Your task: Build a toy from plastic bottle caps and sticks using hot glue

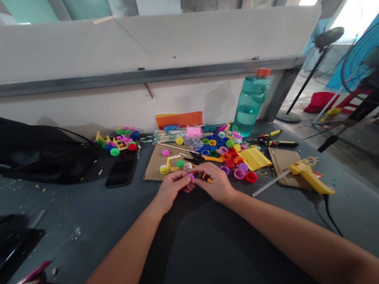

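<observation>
While the bare left hand (pixel 169 191) and bare right hand (pixel 218 185) pinch one small pinkish-purple plastic piece (pixel 191 177) just below frame centre, risk noted: loosened fingertips could drop it among the multicoloured round plastic caps (pixel 230 164), right of centre.

A: How many hands?
B: 2, a left hand (pixel 172 189) and a right hand (pixel 217 183), centre of the frame, with 1 small purple piece (pixel 191 177) between them.
A: And around them?
B: 1 glue gun (pixel 309 177) at right, 1 bottle (pixel 249 107) upper right, 1 phone (pixel 122 168) left of centre, 2 cardboard pieces (pixel 153 164).
A: Caps?
B: More than 10 caps (pixel 239 174), right of centre; too crowded for an exact count.
</observation>
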A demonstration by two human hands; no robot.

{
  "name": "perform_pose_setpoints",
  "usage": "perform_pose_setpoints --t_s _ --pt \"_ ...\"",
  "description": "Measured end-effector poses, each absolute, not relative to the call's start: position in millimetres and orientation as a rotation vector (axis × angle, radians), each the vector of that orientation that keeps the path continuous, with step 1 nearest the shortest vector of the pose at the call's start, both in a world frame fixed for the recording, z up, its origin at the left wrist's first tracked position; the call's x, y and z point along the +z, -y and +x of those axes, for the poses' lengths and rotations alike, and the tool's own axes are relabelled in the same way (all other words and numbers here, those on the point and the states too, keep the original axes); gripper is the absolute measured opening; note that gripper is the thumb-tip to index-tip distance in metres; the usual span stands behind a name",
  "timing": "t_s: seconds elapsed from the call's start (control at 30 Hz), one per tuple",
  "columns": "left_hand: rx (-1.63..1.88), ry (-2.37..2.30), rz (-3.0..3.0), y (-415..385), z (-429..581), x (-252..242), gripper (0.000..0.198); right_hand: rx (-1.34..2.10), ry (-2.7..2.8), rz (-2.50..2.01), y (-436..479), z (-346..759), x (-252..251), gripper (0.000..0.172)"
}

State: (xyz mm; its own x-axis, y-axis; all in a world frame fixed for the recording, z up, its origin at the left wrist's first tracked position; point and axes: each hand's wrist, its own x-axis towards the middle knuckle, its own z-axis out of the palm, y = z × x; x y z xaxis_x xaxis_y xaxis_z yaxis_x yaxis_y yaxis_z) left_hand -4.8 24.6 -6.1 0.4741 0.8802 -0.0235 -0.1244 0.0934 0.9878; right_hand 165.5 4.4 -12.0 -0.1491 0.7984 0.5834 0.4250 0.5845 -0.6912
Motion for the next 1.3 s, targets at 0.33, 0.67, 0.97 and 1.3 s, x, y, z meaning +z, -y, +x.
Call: perform_pose_setpoints --t_s 0.33,0.67,0.97,1.3 --pt "0.909 -0.821 1.21 -24.9 -4.5 -6.8 0.022 0.431 1.778 -0.954 -1.0 161.4 -8.4 0.023" --pt "0.955 -0.798 1.099 -26.4 -7.3 -7.8 0.017 0.357 1.919 -0.862 -2.8 161.4 -13.8 0.035" --pt "0.93 -0.801 1.131 -26.6 -6.4 -8.4 0.017 0.468 1.891 -0.923 0.4 164.3 -9.7 0.044" --pt "0.903 -0.776 1.172 -27.0 -5.3 -11.1 0.022 0.357 1.811 -0.942 -7.6 165.3 -17.1 0.018"
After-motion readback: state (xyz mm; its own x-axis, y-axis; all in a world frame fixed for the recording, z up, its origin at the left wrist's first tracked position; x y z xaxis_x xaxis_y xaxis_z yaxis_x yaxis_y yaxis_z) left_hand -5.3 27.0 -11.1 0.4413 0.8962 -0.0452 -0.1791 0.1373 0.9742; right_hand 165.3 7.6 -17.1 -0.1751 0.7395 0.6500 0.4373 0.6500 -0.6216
